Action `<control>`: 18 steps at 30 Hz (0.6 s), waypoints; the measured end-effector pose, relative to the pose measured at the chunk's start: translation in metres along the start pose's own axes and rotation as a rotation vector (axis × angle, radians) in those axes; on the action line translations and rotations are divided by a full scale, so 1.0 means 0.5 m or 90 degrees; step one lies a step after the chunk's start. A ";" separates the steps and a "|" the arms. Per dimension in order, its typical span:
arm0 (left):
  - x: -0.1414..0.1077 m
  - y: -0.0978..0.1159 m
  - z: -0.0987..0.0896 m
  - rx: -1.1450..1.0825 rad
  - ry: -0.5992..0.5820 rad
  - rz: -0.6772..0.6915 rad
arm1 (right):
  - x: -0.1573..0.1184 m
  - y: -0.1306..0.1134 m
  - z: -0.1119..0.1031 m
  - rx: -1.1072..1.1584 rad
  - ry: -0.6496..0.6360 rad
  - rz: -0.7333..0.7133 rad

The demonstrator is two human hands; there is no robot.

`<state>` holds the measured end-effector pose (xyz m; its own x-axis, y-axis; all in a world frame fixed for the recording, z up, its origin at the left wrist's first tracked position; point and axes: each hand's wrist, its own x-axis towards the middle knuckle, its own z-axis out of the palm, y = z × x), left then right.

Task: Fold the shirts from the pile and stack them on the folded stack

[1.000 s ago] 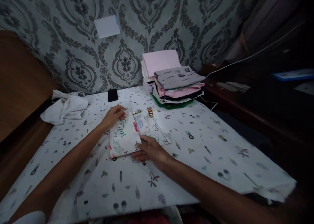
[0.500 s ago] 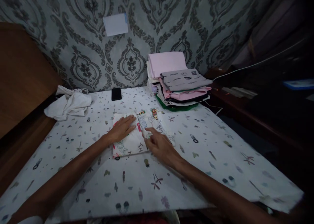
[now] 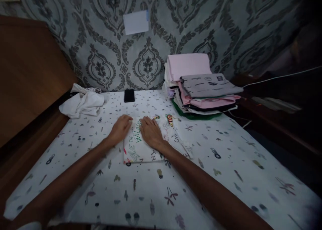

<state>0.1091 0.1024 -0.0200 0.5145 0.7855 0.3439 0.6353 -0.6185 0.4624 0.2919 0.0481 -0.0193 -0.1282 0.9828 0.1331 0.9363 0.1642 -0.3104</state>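
Note:
A white garment (image 3: 144, 152) with colourful printed lettering and drawings lies folded into a flat rectangle in front of me. My right hand (image 3: 151, 132) rests on its upper middle, palm down with the fingers stretched out. At the upper left corner, my left hand (image 3: 121, 128) has its fingers bent over the cloth's edge. That hand is slightly blurred, and its thumb and fingertips are partly hidden. Green writing shows between the two hands.
A tall stack of folded clothes (image 3: 201, 85) stands at the back right. Near the wall lies a black phone (image 3: 129, 95), with a crumpled white cloth (image 3: 84, 104) to its left. Brown wooden furniture (image 3: 30, 75) borders the left side of the patterned tablecloth (image 3: 141, 196).
My left hand has gone from lying flat on the garment to its upper left edge. The right hand has moved left and flattened onto the cloth. The view has turned slightly left.

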 end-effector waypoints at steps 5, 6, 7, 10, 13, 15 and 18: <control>0.103 -0.070 -0.019 -0.051 -0.067 -0.083 | 0.000 -0.001 0.006 -0.011 -0.007 0.009; 0.114 -0.077 -0.019 -0.096 -0.097 -0.094 | 0.002 -0.002 0.007 -0.013 -0.009 0.011; 0.121 -0.081 -0.019 -0.150 -0.121 -0.107 | 0.003 -0.002 0.006 -0.014 -0.012 0.012; 0.125 -0.083 -0.017 -0.313 -0.172 -0.134 | 0.005 -0.004 0.005 -0.015 -0.029 0.016; 0.123 -0.085 -0.018 -0.380 -0.210 -0.124 | 0.005 -0.004 0.004 -0.018 -0.043 0.023; 0.123 -0.090 -0.018 -0.362 -0.224 -0.104 | 0.005 -0.003 0.004 -0.024 -0.044 0.022; 0.123 -0.102 -0.018 -0.257 -0.212 -0.045 | 0.005 -0.001 0.007 -0.032 -0.038 0.012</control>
<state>0.1031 0.1822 -0.0149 0.6747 0.7362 0.0524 0.4367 -0.4555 0.7758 0.2900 0.0511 -0.0222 -0.1286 0.9891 0.0711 0.9538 0.1430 -0.2642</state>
